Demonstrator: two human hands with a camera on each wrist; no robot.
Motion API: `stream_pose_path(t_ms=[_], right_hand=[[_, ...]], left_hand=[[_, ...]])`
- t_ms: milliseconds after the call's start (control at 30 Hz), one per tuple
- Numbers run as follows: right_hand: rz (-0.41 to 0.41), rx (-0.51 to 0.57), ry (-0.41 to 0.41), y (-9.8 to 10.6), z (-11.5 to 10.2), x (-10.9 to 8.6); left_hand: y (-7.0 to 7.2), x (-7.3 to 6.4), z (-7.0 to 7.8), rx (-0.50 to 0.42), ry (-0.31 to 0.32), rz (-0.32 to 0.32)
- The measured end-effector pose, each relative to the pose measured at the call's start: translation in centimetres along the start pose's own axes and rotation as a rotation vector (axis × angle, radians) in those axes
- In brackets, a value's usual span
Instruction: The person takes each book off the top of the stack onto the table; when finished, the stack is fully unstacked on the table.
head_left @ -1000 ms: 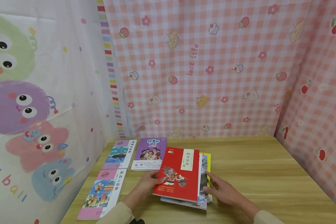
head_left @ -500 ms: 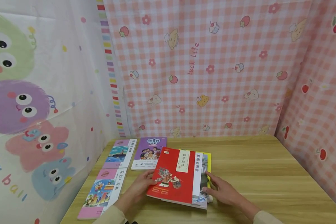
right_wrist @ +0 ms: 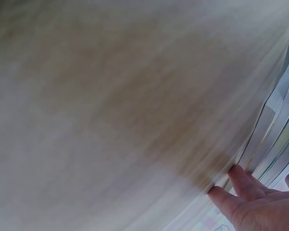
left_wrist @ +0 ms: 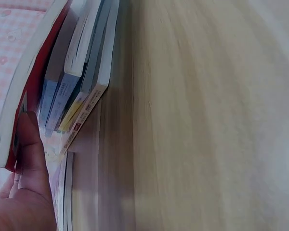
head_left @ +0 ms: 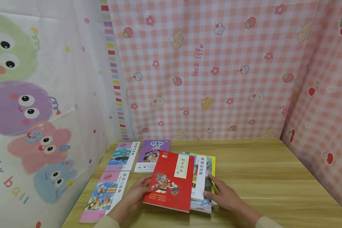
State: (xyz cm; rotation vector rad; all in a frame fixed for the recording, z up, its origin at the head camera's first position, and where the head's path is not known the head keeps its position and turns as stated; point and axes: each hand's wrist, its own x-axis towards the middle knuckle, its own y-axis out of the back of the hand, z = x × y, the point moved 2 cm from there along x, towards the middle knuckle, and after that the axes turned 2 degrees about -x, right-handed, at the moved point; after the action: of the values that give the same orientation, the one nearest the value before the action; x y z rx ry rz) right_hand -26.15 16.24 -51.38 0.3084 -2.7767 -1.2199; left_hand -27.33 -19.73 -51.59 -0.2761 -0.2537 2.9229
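Observation:
My left hand (head_left: 138, 191) grips the left edge of a red paperback book (head_left: 169, 196). In the left wrist view the red book (left_wrist: 21, 82) stands lifted apart from the stack, with thumb and fingers on either side of it. The stack of books (head_left: 200, 180) lies on the table, partly covered by the red book; its top book has a white strip with dark characters, and a yellow-edged one (head_left: 213, 163) shows underneath. My right hand (head_left: 226, 194) touches the stack's right side. Its fingers (right_wrist: 243, 183) lie extended along the book edges in the right wrist view.
A purple book (head_left: 156, 152) lies behind the red one. Two pink-and-white books, one farther back (head_left: 119, 158) and one nearer (head_left: 101, 198), line the left side of the wooden table (head_left: 253, 177). Patterned cloths (head_left: 231, 85) hang around the table.
My left hand has drawn the red book leftward off the stack, uncovering more of the white-striped book. My right hand stays at the stack's right side.

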Motion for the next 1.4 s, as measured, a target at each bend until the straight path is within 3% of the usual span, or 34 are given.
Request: stream_pose_path(t_ms=[333, 600, 700, 800, 967, 1100, 1233, 1400], right_hand=[[-0.011, -0.01, -0.01, 0.0, 0.1, 0.1], [-0.026, 0.001, -0.034, -0.3, 0.2, 0.3], [-0.033, 0.009, -0.05, -0.3, 0.1, 0.4], [-0.031, 0.005, -0.058, -0.3, 0.1, 0.4], [-0.028, -0.007, -0.067, -0.1, -0.1, 0.3], [-0.03, -0.015, -0.059, 0.0, -0.1, 0.4], [-0.026, -0.011, -0.055, 0.0, -0.1, 0.3], [-0.027, -0.017, -0.055, -0.1, -0.1, 0.4]], left_hand=[[2.6, -1.9, 0.4, -0.028, 0.031, 0.077], [5.4, -4.5, 1.2, -0.058, 0.077, 0.149], [6.7, -5.6, 1.4, -0.07, 0.11, 0.226], [8.1, -6.8, 1.6, -0.069, 0.143, 0.25], [9.8, -8.7, 0.9, -0.144, 0.241, 0.089], [9.9, -9.4, 0.0, -0.163, 0.282, -0.025], [9.6, -9.3, -0.7, -0.124, 0.289, -0.06], [9.1, -8.9, -1.4, -0.056, 0.286, -0.032]])
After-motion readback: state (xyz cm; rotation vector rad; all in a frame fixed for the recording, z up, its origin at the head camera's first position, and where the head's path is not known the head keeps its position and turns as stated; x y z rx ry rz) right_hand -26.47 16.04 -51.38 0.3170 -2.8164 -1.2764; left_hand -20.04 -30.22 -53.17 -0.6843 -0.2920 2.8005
